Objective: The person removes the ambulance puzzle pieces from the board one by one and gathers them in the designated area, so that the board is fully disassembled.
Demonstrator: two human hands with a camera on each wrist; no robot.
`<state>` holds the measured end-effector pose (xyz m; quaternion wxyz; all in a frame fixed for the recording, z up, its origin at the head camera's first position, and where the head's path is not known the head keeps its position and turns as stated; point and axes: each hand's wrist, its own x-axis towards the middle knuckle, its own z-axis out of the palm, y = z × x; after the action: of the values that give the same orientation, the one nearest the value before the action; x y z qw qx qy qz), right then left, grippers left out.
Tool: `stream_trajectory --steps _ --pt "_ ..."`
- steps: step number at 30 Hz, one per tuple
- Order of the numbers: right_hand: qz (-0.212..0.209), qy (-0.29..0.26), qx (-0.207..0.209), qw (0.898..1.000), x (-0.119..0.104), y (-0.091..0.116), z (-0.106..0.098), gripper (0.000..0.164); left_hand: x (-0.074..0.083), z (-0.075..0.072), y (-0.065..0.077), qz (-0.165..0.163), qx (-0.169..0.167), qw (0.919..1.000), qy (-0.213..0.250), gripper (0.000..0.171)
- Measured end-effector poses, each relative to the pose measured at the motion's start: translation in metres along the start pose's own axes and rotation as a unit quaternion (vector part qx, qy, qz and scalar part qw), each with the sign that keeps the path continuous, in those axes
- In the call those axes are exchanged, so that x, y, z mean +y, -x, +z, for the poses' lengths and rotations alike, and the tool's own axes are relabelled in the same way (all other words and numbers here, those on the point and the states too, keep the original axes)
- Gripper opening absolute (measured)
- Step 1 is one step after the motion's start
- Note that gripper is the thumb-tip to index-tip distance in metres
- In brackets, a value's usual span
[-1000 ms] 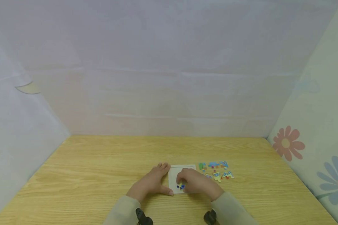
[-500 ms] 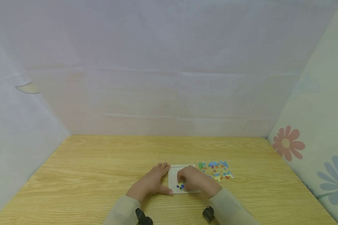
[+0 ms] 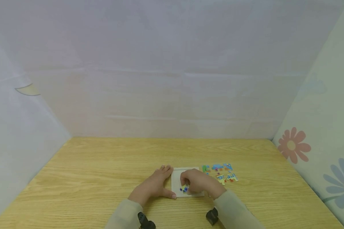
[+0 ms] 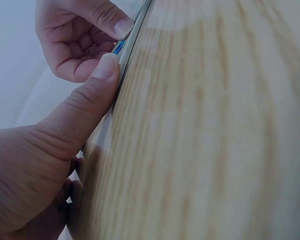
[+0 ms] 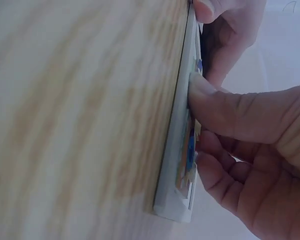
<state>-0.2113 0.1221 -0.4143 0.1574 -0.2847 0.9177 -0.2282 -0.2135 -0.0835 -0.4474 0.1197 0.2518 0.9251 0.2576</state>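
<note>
A pale puzzle tray [image 3: 176,176] lies flat in front of me. My left hand [image 3: 155,185] rests along its left side, fingers extended, with the thumb on the near left corner. Over the tray's near right part, my right hand [image 3: 200,182] has its fingers curled down, pinching a puzzle piece [image 5: 190,152] with thumb and fingers at tray level. That piece is largely hidden by the hand. Just left of the fingers, a yellow and blue puzzle piece [image 3: 184,188] shows inside the tray. The right wrist view shows the right thumb at the tray's near rim.
Several loose puzzle pieces [image 3: 217,167] are laid out right of the tray, some partly covered by the right forearm. All rests on a wooden table [image 3: 109,165]. A pale cloth wall [image 3: 172,95] stands behind it. Black wrist cameras [image 3: 212,217] hang below the sleeves.
My right hand has shifted slightly away from me over the tray, then stayed nearly in place. The left hand and the tray have not moved.
</note>
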Motion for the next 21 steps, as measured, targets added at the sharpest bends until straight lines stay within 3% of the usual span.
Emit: stream_trajectory --steps 12,21 --pt "-0.015 -0.006 0.003 1.000 0.004 0.001 0.001 0.027 0.000 0.000 0.000 -0.003 -0.003 1.0000 -0.001 0.108" --pt "-0.034 -0.042 0.000 0.999 0.015 -0.001 0.002 0.030 0.000 0.000 0.000 -0.005 -0.002 1.0000 -0.002 0.108"
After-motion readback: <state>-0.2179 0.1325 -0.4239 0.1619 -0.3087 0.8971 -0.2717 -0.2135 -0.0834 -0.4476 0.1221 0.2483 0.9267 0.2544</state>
